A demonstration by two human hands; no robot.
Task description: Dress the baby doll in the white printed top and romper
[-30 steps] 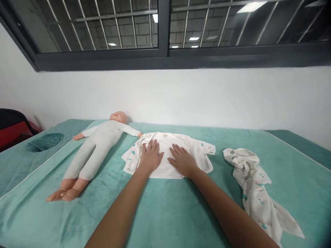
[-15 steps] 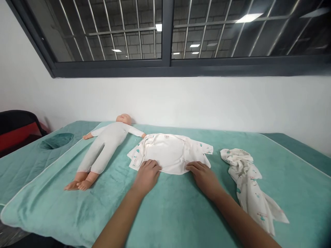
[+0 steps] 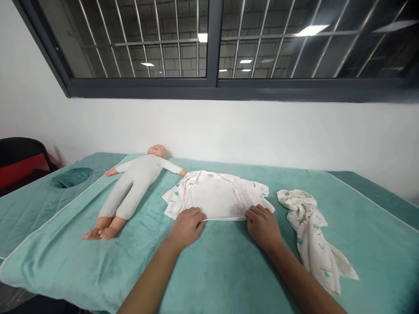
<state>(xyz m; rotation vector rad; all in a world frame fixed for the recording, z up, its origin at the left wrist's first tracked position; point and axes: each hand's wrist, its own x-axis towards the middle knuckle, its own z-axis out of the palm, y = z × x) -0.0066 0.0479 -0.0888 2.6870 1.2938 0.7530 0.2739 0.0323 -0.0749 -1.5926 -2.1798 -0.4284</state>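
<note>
1. As we are looking through the head view, the white shirt [image 3: 214,198] is lying spread on the teal cover [image 3: 229,274], between the doll [image 3: 139,179] and the crumpled printed cloth [image 3: 314,244].
2. Our left hand [image 3: 187,226] and right hand [image 3: 264,226] are holding its near hem [image 3: 225,219], fingers drawn narrow around the edge.
3. We are seemingly working on laying the shirt flat; the next move is calling for an even grip and level tension, without bunching the fabric.
</note>
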